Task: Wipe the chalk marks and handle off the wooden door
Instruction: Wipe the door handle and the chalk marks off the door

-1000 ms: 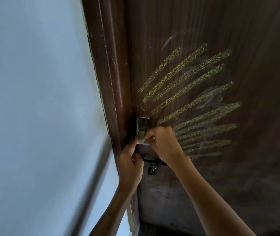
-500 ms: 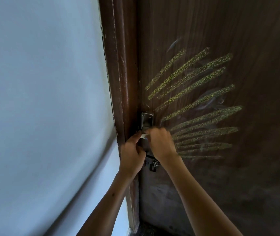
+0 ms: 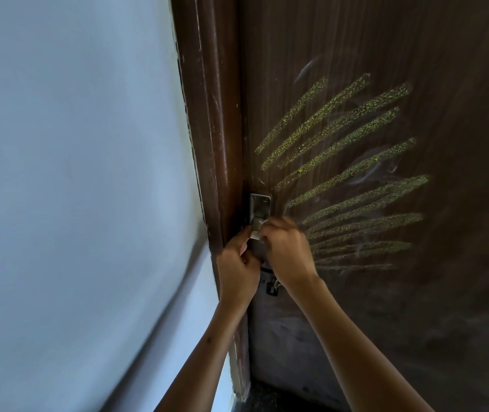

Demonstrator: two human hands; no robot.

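Note:
The dark wooden door [image 3: 356, 49] carries several slanted yellow-green chalk marks [image 3: 344, 162] fanning out to the right of its metal handle plate [image 3: 259, 208]. Both hands are at the lower part of the handle. My left hand [image 3: 237, 266] and my right hand [image 3: 289, 251] pinch a small white wipe [image 3: 255, 235] between them against the metal. The handle's lower half is hidden behind my fingers.
The brown door frame [image 3: 210, 129] runs along the door's left edge, with a pale blue wall [image 3: 74, 173] beyond it. A small padlock on a latch [image 3: 271, 288] hangs just below my hands. Faint smears show on the lower door.
My hands have stayed at the handle, shifting slightly on it with the wipe. The view has tilted, so the door frame now stands more upright in the picture.

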